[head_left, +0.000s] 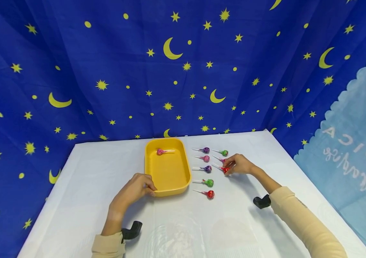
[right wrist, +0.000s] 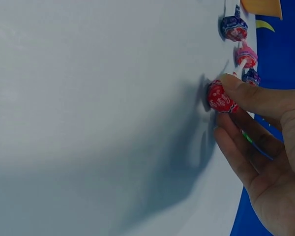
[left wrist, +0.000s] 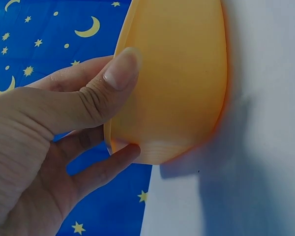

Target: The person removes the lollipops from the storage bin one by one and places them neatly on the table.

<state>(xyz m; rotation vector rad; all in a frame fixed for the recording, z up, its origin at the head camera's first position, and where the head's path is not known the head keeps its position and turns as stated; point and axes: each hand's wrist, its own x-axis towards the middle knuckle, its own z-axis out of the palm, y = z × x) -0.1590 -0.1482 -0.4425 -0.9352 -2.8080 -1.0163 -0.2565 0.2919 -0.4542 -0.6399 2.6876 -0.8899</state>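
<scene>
My left hand (head_left: 136,188) grips the near left corner of a yellow plastic tray (head_left: 186,168), its thumb over the rim in the left wrist view. Inside the tray, toward the back, lies one pink lollipop (head_left: 160,152). To the right, my right hand (head_left: 240,165) pinches a red lollipop (head_left: 225,170) by its wrapped head between thumb and fingers. The right wrist view shows that red lollipop (right wrist: 219,97) close over the white table. Just behind the right fingertips lies another pink lollipop (head_left: 223,160), partly hidden, with a green lollipop (head_left: 224,153) beyond it.
Between the tray and my right hand runs a column of lollipops, sticks pointing left: purple (head_left: 206,150), pink (head_left: 206,159), a second purple one (head_left: 207,169), green (head_left: 209,182) and red (head_left: 210,194). A blue curtain (head_left: 121,71) with moons and stars hangs behind the white table (head_left: 183,229).
</scene>
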